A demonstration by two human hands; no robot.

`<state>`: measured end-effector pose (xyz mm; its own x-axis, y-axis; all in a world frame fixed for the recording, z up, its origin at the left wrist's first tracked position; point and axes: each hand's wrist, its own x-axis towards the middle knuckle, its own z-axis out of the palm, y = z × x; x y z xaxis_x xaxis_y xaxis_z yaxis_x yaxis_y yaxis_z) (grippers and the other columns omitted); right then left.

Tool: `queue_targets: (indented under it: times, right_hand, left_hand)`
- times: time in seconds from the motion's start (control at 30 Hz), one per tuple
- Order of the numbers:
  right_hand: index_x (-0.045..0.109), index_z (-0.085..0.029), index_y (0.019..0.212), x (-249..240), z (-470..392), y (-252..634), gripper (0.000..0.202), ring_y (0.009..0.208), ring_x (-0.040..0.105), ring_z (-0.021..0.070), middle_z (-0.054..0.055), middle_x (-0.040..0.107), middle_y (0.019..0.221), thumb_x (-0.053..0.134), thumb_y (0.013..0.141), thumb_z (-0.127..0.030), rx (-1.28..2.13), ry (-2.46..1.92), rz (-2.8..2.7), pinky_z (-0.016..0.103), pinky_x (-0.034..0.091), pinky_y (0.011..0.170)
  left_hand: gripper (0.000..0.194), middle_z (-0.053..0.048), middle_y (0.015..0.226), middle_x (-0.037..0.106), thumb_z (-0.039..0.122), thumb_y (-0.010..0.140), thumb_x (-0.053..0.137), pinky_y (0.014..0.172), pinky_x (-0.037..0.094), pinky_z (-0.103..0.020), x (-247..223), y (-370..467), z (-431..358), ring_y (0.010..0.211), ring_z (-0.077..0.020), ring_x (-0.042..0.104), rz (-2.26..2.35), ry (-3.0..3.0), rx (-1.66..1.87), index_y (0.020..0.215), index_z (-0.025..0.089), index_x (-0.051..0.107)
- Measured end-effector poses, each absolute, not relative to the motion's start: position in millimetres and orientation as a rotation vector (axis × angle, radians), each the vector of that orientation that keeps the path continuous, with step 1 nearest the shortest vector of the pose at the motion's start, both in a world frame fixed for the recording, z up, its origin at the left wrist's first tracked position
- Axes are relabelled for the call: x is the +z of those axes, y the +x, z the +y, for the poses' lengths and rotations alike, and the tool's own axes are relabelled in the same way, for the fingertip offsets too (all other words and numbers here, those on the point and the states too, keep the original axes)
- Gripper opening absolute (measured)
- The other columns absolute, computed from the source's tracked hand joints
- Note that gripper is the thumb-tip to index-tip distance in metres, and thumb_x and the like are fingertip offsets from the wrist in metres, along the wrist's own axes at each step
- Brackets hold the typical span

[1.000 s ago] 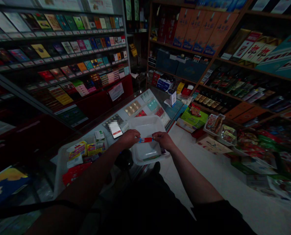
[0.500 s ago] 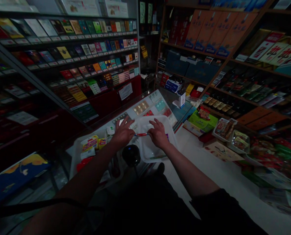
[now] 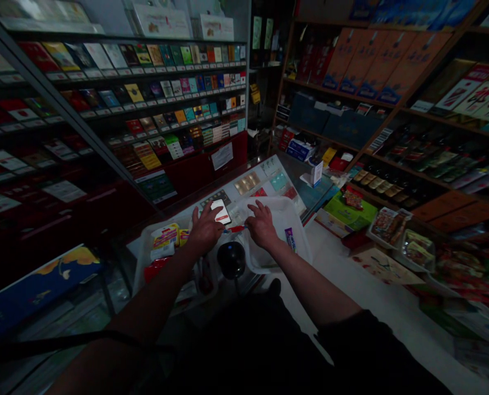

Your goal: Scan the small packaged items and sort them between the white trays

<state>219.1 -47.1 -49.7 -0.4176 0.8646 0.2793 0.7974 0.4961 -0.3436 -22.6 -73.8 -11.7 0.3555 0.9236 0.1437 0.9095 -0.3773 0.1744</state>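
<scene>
Between my two hands stretches a thin red-and-blue wrapped stick (image 3: 237, 229), its exact kind too small to tell. My left hand (image 3: 206, 227) pinches one end with thumb and finger, the other fingers raised. At the opposite end my right hand (image 3: 263, 226) pinches in the same way, over the left side of a white plastic tub (image 3: 304, 241). In that tub lies a purple packet (image 3: 290, 240). A phone (image 3: 221, 213) with a lit screen is just beyond my left fingers. Below the stick stands a round black device (image 3: 231, 260).
A second white bin (image 3: 140, 258) at left holds yellow and red packets. The glass counter (image 3: 306, 186) runs under the tubs. Cigarette shelves (image 3: 170, 71) rise behind; boxes and bottles fill the shelves (image 3: 392, 101) at right. A green box (image 3: 347, 211) stands beyond the floor strip.
The view has swung left, so the surroundings sit further right. Against the counter, my hands and the stick have shifted left, uncovering more of the purple packet and the phone screen.
</scene>
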Motion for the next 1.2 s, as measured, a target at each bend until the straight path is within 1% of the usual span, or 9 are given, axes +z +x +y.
queue_targets:
  times: [0.13,0.27,0.43,0.57,0.63,0.8,1.0,1.2]
  right_hand:
    - [0.079,-0.019,0.098,-54,-46,211,0.018,0.162,0.018,0.0339,0.012,0.05,0.161,0.061,0.097,-0.017,0.255,-1.379,-2.348,0.063,0.015,0.129]
    - [0.079,-0.019,0.095,-56,-46,208,0.018,0.163,0.016,0.0337,0.012,0.049,0.162,0.061,0.097,-0.017,0.316,-1.4,-2.365,0.063,0.013,0.129]
    - [0.079,-0.018,0.101,-57,-46,205,0.02,0.162,0.017,0.0341,0.014,0.05,0.16,0.059,0.098,-0.017,0.261,-1.412,-2.403,0.062,0.014,0.129]
    - [0.079,-0.018,0.101,-59,-46,204,0.019,0.161,0.019,0.0344,0.014,0.051,0.159,0.06,0.097,-0.016,0.258,-1.404,-2.416,0.063,0.016,0.128]
    - [0.079,-0.018,0.1,-61,-45,205,0.019,0.161,0.02,0.034,0.014,0.051,0.159,0.061,0.096,-0.015,0.262,-1.404,-2.408,0.063,0.017,0.128]
    - [0.078,-0.018,0.098,-63,-45,208,0.017,0.161,0.02,0.0355,0.014,0.05,0.16,0.061,0.096,-0.016,0.281,-1.403,-2.417,0.064,0.018,0.128]
    - [0.078,-0.018,0.105,-56,-49,208,0.021,0.159,0.024,0.0358,0.015,0.052,0.158,0.059,0.098,-0.016,0.27,-1.445,-2.419,0.063,0.021,0.127]
    - [0.078,-0.016,0.103,-53,-47,202,0.019,0.158,0.026,0.037,0.016,0.054,0.156,0.061,0.096,-0.016,0.276,-1.397,-2.388,0.061,0.024,0.127]
  left_hand:
    - [0.022,-0.01,0.163,0.051,0.023,0.092,0.062,0.125,0.009,-0.077,-19,-31,-78,0.162,-0.0418,0.02,1.738,2.499,0.298,0.091,0.025,0.085]
    - [0.027,-0.01,0.165,0.049,0.016,0.09,0.062,0.126,0.007,-0.075,-29,-36,-81,0.163,-0.0409,0.017,1.729,2.479,0.293,0.102,0.026,0.084]
    - [0.021,-0.007,0.162,0.052,0.022,0.091,0.063,0.126,0.008,-0.075,-35,-33,-84,0.163,-0.0407,0.02,1.782,2.488,0.322,0.088,0.026,0.083]
    - [0.02,-0.006,0.16,0.054,0.024,0.091,0.064,0.126,0.01,-0.075,-38,-33,-84,0.161,-0.0409,0.024,1.799,2.487,0.354,0.085,0.026,0.083]
    - [0.02,-0.008,0.159,0.055,0.023,0.091,0.063,0.126,0.011,-0.077,-42,-35,-84,0.161,-0.0421,0.025,1.786,2.487,0.376,0.086,0.025,0.083]
    - [0.026,-0.013,0.159,0.054,0.017,0.088,0.061,0.125,0.012,-0.078,-52,-39,-84,0.162,-0.0417,0.023,1.719,2.52,0.421,0.101,0.025,0.083]
    - [0.019,-0.009,0.159,0.055,0.024,0.089,0.064,0.125,0.012,-0.078,-48,-32,-85,0.161,-0.0431,0.024,1.766,2.472,0.408,0.086,0.025,0.083]
    - [0.02,-0.01,0.159,0.054,0.023,0.089,0.063,0.125,0.015,-0.076,-37,-40,-86,0.16,-0.0428,0.026,1.788,2.44,0.427,0.09,0.024,0.084]
